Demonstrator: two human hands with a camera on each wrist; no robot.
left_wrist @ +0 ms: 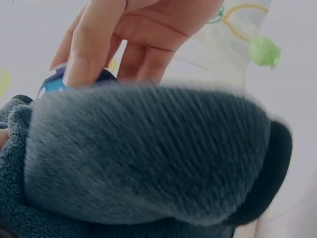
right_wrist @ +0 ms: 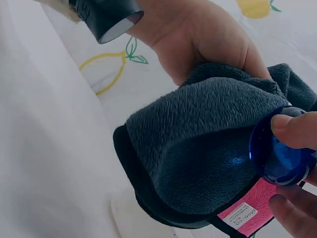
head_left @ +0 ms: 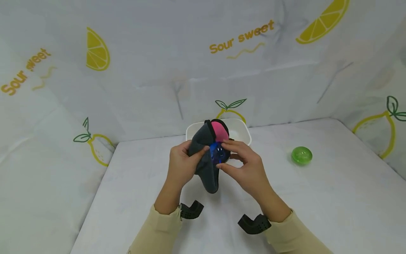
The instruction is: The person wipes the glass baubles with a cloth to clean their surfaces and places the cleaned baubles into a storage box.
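My left hand [head_left: 181,162] grips a dark grey plush cloth [head_left: 207,176] with black edging and a pink patch [head_left: 220,131], its thumb laid over the folded cloth. My right hand [head_left: 248,163] pinches a small, shiny, see-through blue bowl [right_wrist: 283,161] between thumb and fingers. The bowl sits against the cloth's grey fold, just beside the pink part. A white label [right_wrist: 240,216] shows on the pink in the right wrist view. From the left wrist, the cloth covers most of the bowl, and only a bit of its blue rim [left_wrist: 53,85] shows under the right fingers.
Behind the hands, a white plastic basin [head_left: 242,131] stands at the table's back edge, partly hidden by the cloth. A green see-through bowl [head_left: 301,155] rests on the white-covered table [head_left: 133,197] to the right. Lemon-printed white sheets [head_left: 152,53] hang behind and at the sides.
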